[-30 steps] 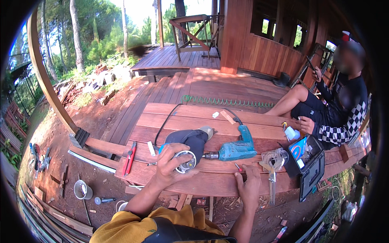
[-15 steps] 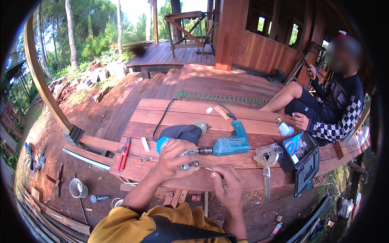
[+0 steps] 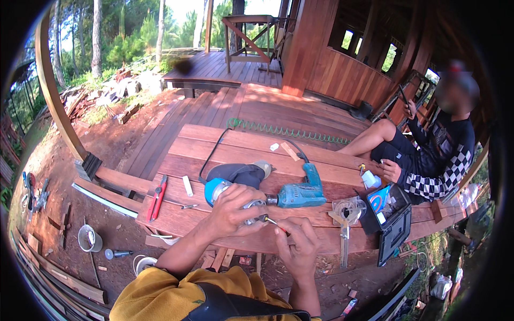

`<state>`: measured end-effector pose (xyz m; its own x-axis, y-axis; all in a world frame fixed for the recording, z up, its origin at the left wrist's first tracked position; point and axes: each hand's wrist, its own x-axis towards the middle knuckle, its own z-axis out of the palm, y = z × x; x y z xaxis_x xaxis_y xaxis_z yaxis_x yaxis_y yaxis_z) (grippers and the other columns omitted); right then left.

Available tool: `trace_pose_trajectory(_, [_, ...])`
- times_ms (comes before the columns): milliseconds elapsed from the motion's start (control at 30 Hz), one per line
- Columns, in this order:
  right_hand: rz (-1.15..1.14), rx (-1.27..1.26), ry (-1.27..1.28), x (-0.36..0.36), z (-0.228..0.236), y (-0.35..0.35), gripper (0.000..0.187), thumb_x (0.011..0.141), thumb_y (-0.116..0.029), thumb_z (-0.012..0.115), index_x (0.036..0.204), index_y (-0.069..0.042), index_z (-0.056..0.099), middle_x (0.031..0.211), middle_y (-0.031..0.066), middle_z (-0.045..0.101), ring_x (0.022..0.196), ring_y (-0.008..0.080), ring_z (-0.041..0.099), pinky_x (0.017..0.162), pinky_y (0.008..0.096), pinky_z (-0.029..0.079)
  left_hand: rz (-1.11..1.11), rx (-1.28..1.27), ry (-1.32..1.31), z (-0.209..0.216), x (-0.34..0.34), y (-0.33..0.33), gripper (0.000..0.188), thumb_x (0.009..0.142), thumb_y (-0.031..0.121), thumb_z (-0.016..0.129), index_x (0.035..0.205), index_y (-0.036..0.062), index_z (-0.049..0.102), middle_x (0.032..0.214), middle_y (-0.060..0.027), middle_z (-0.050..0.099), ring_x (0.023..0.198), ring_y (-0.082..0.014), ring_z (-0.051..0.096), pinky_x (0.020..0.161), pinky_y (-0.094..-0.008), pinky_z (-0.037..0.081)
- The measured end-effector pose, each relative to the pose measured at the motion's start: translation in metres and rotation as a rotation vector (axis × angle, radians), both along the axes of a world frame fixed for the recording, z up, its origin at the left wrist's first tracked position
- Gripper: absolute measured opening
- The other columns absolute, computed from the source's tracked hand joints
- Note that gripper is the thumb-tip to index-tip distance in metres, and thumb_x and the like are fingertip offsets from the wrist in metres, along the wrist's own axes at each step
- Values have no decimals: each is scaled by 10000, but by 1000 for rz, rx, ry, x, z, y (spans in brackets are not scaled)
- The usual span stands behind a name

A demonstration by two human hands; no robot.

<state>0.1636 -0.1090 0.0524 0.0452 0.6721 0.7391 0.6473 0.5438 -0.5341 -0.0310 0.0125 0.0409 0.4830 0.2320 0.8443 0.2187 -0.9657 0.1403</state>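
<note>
My left hand [image 3: 238,207] is wrapped around a blue trim router [image 3: 216,190] with a silver base, tipped on its side so its dark collet [image 3: 263,218] points right. Between thumb and fingertips, my right hand [image 3: 297,242] pinches a thin silver rod [image 3: 272,221] with a reddish end, perhaps a router bit. The rod's tip is at the collet; whether it is inside I cannot tell. Behind the router lies a dark cloth item [image 3: 235,174]. A teal corded drill [image 3: 301,193] rests just beyond my hands, its chuck partly hidden behind the router.
On the plank table [image 3: 209,140] lie red-handled pliers [image 3: 157,199], a white strip [image 3: 187,185], a small metal piece [image 3: 189,206], a clear guide plate [image 3: 345,214] and an open black toolbox [image 3: 386,227]. A seated person [image 3: 444,144] is at the right, holding a phone. A bucket [image 3: 90,238] stands on the ground.
My right hand has brought the rod's tip up to the router's collet, closing the gap between them. The view has shifted slightly.
</note>
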Motion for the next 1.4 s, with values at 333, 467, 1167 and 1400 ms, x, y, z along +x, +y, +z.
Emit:
trace_pose_trajectory(333, [-32, -20, -106, -1, 3, -3, 241, 858, 38, 799, 1087, -34, 771, 987, 121, 702, 825, 262, 713, 714, 368, 579, 2, -23, 50, -2, 0, 0, 380, 735, 256, 874, 1069, 116, 757, 1167, -90, 686, 1032, -312, 661, 857, -431, 506])
trace_pose_trajectory(467, [-42, -42, -191, 2, 11, -3, 225, 869, 15, 795, 1085, -40, 766, 968, 115, 682, 803, 288, 703, 698, 392, 575, 4, -18, 79, -3, 2, -1, 360, 731, 256, 875, 1036, 115, 745, 1171, -94, 687, 1043, -309, 664, 861, -433, 508])
trace_pose_trajectory(1167, [2, -95, -163, 13, 24, -3, 139, 911, 13, 759, 1047, -9, 741, 985, 131, 693, 762, 250, 709, 651, 363, 548, 25, -19, 55, -1, 3, -2, 323, 726, 246, 888, 986, 112, 750, 1164, -92, 696, 1034, -296, 680, 844, -418, 511])
trace_pose_trajectory(1400, [269, -329, 642, 9, -16, 15, 82, 1086, -27, 548, 1099, -5, 626, 924, 62, 682, 722, 77, 616, 635, 240, 498, -12, -75, -92, 2, -12, 5, 312, 718, 226, 898, 960, 89, 757, 1138, -100, 712, 1003, -297, 698, 818, -411, 511])
